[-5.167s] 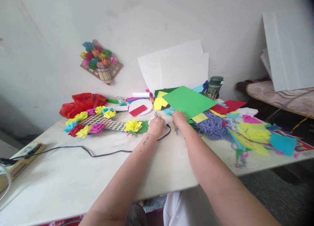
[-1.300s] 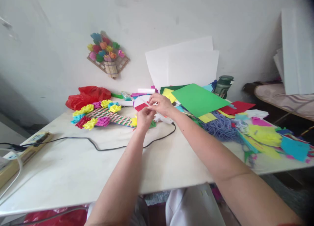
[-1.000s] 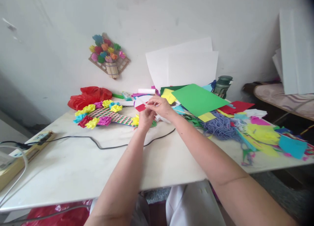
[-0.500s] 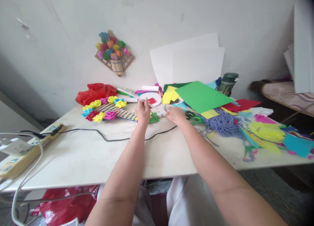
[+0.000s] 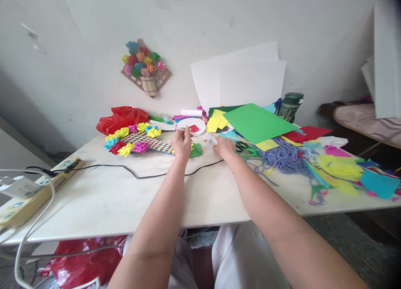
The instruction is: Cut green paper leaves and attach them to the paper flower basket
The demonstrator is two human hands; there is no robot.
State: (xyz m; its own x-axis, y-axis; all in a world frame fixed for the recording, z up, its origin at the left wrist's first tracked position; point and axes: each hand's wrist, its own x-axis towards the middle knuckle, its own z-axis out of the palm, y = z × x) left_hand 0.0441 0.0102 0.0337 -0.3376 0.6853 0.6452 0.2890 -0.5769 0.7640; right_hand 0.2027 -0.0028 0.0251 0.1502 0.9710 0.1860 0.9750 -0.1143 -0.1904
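My left hand (image 5: 181, 143) is raised over the middle of the table, thumb and fingers pinched on a thin white strip (image 5: 191, 133). Close by on the right, my right hand (image 5: 224, 146) is closed around a small white glue gun (image 5: 209, 139), whose grip is hidden by the fingers. A black cord (image 5: 204, 169) runs up to that hand. Left of my left hand lies a woven panel (image 5: 150, 142) edged with crepe-paper flowers (image 5: 140, 147). Behind the hands is a white round disc (image 5: 183, 122) bearing a red paper piece (image 5: 194, 128).
To the right are a green sheet (image 5: 253, 124), purple yarn (image 5: 286, 157), scissors (image 5: 240, 147) and paper scraps (image 5: 340, 168). A dark green jar (image 5: 291, 107) stands behind. At left are a red plastic bag (image 5: 122, 118) and a power strip (image 5: 31, 197). A flower decoration (image 5: 145, 67) hangs on the wall.
The long white strip near my left hand has shifted and its upper end sits lower. The glue gun has turned slightly in my right hand. Both arms stay nearly in place.
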